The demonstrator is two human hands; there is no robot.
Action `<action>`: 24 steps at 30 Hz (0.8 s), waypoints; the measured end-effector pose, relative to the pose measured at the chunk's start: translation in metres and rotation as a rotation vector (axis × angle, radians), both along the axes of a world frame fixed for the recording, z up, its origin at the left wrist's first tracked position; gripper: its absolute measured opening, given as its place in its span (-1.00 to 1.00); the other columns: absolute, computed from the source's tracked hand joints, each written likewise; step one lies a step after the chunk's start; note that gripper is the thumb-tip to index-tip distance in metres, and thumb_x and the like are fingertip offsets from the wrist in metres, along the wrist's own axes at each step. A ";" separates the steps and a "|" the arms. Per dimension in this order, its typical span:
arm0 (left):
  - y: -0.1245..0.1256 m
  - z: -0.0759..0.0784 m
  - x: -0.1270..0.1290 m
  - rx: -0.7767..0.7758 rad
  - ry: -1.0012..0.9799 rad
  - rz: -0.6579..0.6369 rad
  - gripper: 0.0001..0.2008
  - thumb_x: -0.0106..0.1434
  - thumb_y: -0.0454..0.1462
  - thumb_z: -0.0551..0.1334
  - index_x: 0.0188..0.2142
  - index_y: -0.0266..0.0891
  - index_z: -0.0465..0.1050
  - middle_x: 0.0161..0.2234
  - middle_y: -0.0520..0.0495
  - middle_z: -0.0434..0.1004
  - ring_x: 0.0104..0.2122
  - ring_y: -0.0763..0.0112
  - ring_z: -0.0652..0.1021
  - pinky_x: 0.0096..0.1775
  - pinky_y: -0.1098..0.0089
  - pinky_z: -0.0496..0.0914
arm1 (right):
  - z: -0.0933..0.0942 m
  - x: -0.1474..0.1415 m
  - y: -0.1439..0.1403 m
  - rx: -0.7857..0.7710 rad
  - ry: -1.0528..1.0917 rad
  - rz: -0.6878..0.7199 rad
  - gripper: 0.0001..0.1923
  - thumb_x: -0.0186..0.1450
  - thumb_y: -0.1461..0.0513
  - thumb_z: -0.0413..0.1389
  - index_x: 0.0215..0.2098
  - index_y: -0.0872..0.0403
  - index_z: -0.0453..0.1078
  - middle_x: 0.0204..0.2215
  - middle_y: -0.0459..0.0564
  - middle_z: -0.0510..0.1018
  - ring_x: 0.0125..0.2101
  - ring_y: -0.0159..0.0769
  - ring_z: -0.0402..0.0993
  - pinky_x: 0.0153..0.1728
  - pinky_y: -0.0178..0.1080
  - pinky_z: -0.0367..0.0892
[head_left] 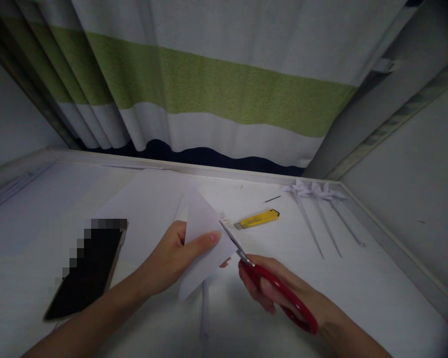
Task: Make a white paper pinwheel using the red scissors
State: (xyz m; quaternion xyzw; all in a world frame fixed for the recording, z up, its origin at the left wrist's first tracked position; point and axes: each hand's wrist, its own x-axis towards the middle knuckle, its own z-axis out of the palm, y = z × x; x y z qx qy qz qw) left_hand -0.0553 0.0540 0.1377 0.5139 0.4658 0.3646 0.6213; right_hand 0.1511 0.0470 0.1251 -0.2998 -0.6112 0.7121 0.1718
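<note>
A yellow utility knife (259,219), a dark phone (87,271) and 3 paper pinwheels (315,191) lie on the table (358,288).

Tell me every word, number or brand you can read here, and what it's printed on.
There is no readable text.
The phone: screen dark, its top corner blurred out.
The yellow utility knife: any marking is too small to read.
The folded paper in the left hand: blank.
The red-handled scissors in the right hand: no lettering visible.
</note>
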 end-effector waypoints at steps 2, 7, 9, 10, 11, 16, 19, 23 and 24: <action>0.000 0.002 0.000 0.000 -0.004 0.000 -0.73 0.12 -0.19 0.15 -0.57 -0.30 0.47 -0.59 0.02 0.51 -0.60 0.53 0.47 -0.57 0.62 0.29 | 0.001 -0.001 0.000 -0.013 -0.012 -0.010 -0.63 0.18 -0.05 -0.10 -0.46 0.09 0.10 -0.58 -0.17 0.12 -0.64 -0.54 0.00 -0.66 -0.40 -0.03; 0.000 0.002 0.001 0.001 -0.014 -0.002 -0.72 0.13 -0.18 0.14 -0.57 -0.32 0.47 -0.59 0.01 0.51 -0.61 0.54 0.46 -0.58 0.63 0.28 | 0.002 -0.001 -0.002 -0.019 -0.022 -0.022 -0.67 0.22 0.00 -0.13 -0.46 0.10 0.11 -0.61 -0.19 0.13 -0.67 -0.56 0.01 -0.68 -0.41 -0.04; 0.001 0.000 0.000 0.000 -0.017 -0.003 -0.73 0.13 -0.19 0.15 -0.56 -0.32 0.47 -0.59 0.01 0.52 -0.60 0.53 0.46 -0.58 0.63 0.29 | 0.002 -0.001 -0.002 -0.013 -0.022 -0.018 -0.67 0.22 0.00 -0.12 -0.47 0.10 0.10 -0.63 -0.19 0.14 -0.68 -0.56 0.02 -0.68 -0.41 -0.04; 0.001 -0.001 0.000 -0.001 -0.017 -0.004 -0.74 0.13 -0.19 0.15 -0.56 -0.31 0.47 -0.58 0.01 0.52 -0.60 0.53 0.47 -0.57 0.63 0.29 | 0.003 -0.001 -0.002 -0.010 -0.020 -0.016 -0.66 0.22 0.00 -0.12 -0.48 0.10 0.10 -0.63 -0.19 0.14 -0.68 -0.57 0.02 -0.69 -0.42 -0.04; 0.001 -0.001 0.000 -0.002 -0.020 -0.003 -0.75 0.12 -0.19 0.16 -0.55 -0.31 0.47 -0.58 0.02 0.52 -0.59 0.53 0.47 -0.57 0.63 0.29 | 0.002 0.000 -0.002 -0.007 -0.017 -0.015 -0.66 0.22 0.00 -0.12 -0.48 0.10 0.10 -0.64 -0.20 0.14 -0.69 -0.57 0.02 -0.69 -0.42 -0.04; 0.000 -0.003 0.000 -0.010 -0.045 -0.008 -0.74 0.13 -0.19 0.15 -0.55 -0.30 0.47 -0.58 0.03 0.52 -0.59 0.54 0.47 -0.57 0.64 0.30 | 0.000 -0.001 -0.001 0.010 0.009 -0.023 -0.66 0.22 0.01 -0.11 -0.50 0.11 0.10 -0.66 -0.22 0.13 -0.71 -0.59 0.01 -0.70 -0.44 -0.02; 0.000 -0.002 0.000 0.000 -0.042 -0.013 -0.74 0.13 -0.20 0.15 -0.56 -0.30 0.47 -0.58 0.03 0.52 -0.59 0.56 0.46 -0.57 0.65 0.29 | -0.002 -0.002 -0.001 0.019 0.024 -0.021 -0.67 0.23 0.02 -0.11 -0.50 0.11 0.10 -0.68 -0.23 0.13 -0.73 -0.60 0.00 -0.72 -0.45 -0.04; 0.000 -0.001 0.000 0.010 -0.042 -0.014 -0.74 0.13 -0.20 0.15 -0.56 -0.31 0.47 -0.59 0.04 0.51 -0.60 0.56 0.46 -0.58 0.65 0.29 | -0.003 -0.003 -0.001 0.001 0.029 -0.040 -0.67 0.23 0.02 -0.11 -0.51 0.11 0.09 -0.67 -0.22 0.15 -0.73 -0.60 0.02 -0.73 -0.46 -0.02; 0.000 -0.001 0.000 0.010 -0.045 -0.012 -0.74 0.13 -0.20 0.15 -0.56 -0.31 0.47 -0.60 0.04 0.51 -0.61 0.57 0.45 -0.59 0.66 0.28 | -0.003 -0.003 -0.002 -0.004 0.028 -0.045 -0.66 0.22 0.02 -0.11 -0.51 0.11 0.09 -0.67 -0.22 0.16 -0.73 -0.60 0.02 -0.73 -0.46 -0.03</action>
